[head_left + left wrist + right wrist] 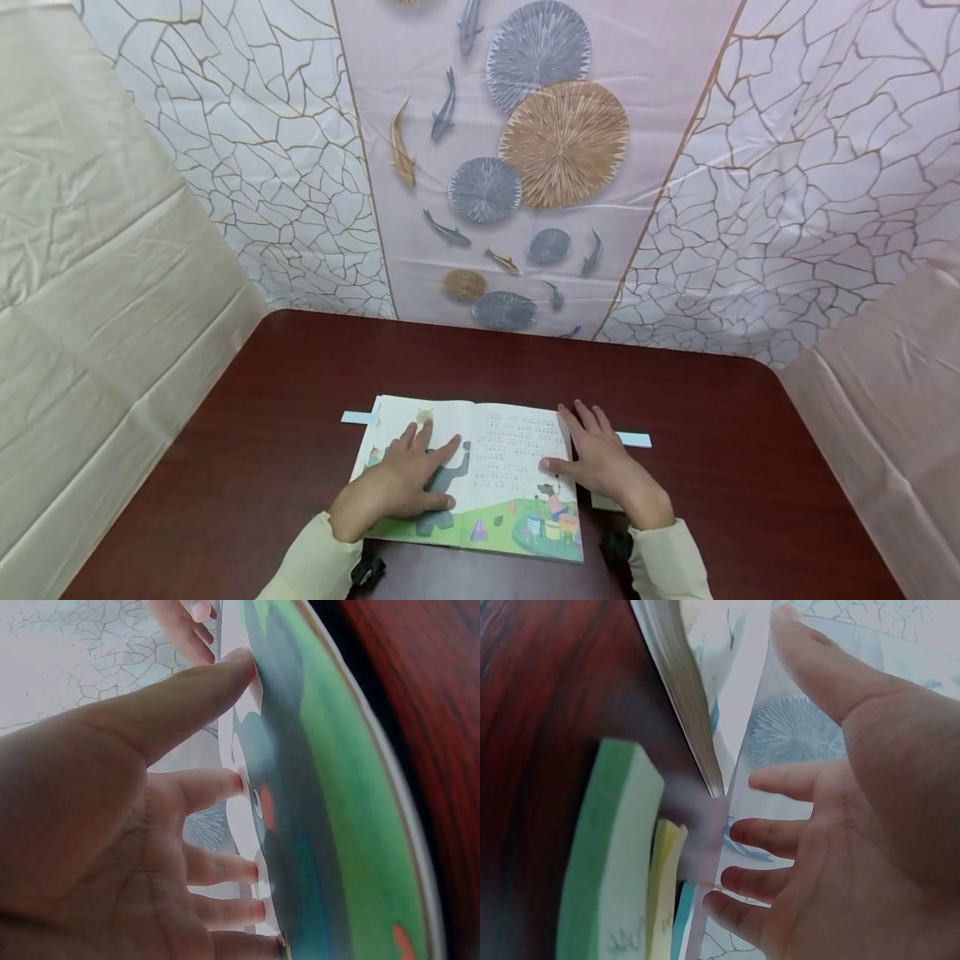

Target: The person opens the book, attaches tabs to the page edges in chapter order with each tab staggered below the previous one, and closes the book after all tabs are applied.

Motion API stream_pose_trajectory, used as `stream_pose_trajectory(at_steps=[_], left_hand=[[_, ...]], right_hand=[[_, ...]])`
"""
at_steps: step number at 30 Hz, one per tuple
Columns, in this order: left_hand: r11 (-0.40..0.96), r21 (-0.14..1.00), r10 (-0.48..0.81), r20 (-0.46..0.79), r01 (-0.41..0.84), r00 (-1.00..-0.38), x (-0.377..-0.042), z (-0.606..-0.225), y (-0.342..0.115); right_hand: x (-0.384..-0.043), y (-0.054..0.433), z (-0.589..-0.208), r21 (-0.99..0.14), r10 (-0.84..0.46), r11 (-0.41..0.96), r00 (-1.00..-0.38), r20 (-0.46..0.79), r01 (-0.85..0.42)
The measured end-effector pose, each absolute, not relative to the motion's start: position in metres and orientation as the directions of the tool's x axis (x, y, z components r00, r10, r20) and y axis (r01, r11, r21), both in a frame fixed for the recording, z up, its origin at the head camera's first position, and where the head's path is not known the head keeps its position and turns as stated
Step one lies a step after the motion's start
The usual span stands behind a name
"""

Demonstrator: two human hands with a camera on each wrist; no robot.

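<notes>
A picture book [504, 496] lies open on the table, with a grey animal on its left page and lines of text on the right one. My left hand [405, 479] rests on the left page with fingers spread, covering part of the animal; in the left wrist view its fingertips touch the paper. Over the right page's outer edge is my right hand [603, 467], fingers extended and thumb above the text; whether it touches the paper I cannot tell. Beside the book, partly under that hand, lie a green pad [592, 847], a yellow pad [664, 862] and a blue strip [636, 439].
Another pale blue strip [358, 417] sticks out past the book's left edge. The dark red-brown table [225, 467] reaches back to a patterned cloth wall [487, 108], with pale cloth hanging along both sides.
</notes>
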State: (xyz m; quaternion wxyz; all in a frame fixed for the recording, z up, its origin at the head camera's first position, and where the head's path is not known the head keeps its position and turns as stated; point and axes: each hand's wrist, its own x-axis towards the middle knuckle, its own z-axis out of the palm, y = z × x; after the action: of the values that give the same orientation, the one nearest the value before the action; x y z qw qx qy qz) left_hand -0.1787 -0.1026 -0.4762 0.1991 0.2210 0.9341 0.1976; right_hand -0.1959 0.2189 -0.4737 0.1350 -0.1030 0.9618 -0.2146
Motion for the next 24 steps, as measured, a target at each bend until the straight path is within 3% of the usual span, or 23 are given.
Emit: stream_pose_trajectory(at_steps=[13, 24], left_hand=[[0.821, 0.472, 0.481, -0.269, 0.321, -0.834, -0.178, -0.474, -0.101], [0.823, 0.472, 0.473, -0.262, 0.316, -0.841, -0.178, -0.478, -0.102]], right_hand=[[-0.199, 0.209, -0.481, -0.363, -0.216, 0.925, -0.94, -0.263, -0.112], [-0.192, 0.208, -0.472, -0.394, -0.249, 0.908, -0.938, -0.241, -0.14]])
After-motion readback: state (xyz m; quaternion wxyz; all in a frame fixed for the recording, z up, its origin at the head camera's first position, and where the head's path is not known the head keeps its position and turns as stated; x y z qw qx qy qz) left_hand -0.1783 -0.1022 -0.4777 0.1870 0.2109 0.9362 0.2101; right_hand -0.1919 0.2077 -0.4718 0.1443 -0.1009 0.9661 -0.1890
